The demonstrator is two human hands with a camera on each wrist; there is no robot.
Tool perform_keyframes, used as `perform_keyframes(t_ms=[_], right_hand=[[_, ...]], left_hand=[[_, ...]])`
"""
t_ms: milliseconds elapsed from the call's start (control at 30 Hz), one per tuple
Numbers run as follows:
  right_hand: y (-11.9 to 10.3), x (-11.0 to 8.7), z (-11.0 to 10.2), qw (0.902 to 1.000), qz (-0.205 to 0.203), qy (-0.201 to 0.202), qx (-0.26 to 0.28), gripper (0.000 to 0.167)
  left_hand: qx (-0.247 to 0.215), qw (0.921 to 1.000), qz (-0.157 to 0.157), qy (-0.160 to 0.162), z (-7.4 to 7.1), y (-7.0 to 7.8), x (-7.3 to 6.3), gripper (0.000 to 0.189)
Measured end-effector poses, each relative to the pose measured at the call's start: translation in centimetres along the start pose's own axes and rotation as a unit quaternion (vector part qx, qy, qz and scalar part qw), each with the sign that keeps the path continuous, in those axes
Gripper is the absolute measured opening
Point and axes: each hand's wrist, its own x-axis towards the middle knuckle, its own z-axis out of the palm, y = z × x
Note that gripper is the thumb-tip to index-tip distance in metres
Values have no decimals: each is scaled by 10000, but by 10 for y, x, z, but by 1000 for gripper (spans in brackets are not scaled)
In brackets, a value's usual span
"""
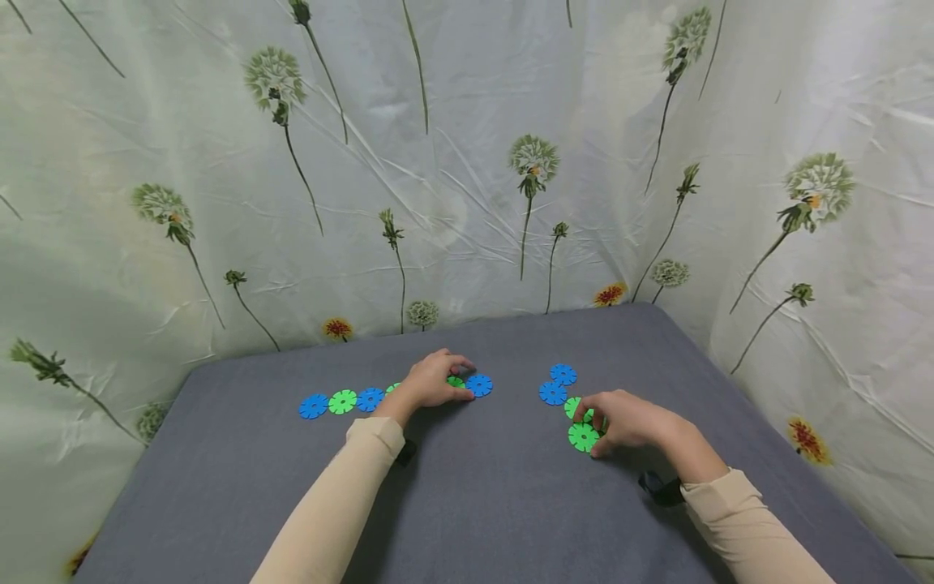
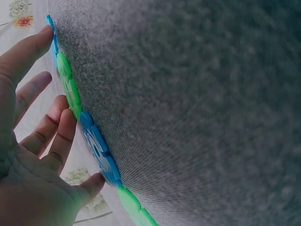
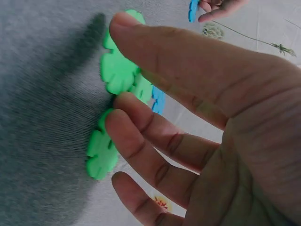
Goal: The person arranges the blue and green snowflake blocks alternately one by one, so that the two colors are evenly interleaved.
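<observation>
Thin notched plastic discs, blue and green, lie flat on a grey cloth. My left hand reaches over a row of them, its thumb right at the edge of the end blue disc. Beside that lies a green disc, partly behind the fingers. In the left wrist view the fingers stretch along the row, near a blue disc. My right hand hovers at a loose group, thumb and forefinger spread about a green disc. Another green disc shows below its fingertips in the right wrist view.
The row's left part holds a blue disc, a green disc and another blue disc. Two blue discs, one farther back, lie beyond my right hand. A flowered curtain hangs behind the cloth-covered table.
</observation>
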Motion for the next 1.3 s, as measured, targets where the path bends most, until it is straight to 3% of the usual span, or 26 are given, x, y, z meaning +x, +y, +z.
perform_keyframes(t_ms=[433, 867, 1300], right_hand=[[3, -5, 11, 9992, -268, 284, -110, 46], [5, -2, 11, 9990, -399, 209, 52, 41], [3, -3, 11, 9986, -407, 230, 227, 50]], left_hand=[[93, 9999, -94, -55, 1, 5, -1, 45], [191, 9996, -169, -94, 3, 5, 2, 47], [154, 9998, -89, -87, 6, 3, 7, 49]])
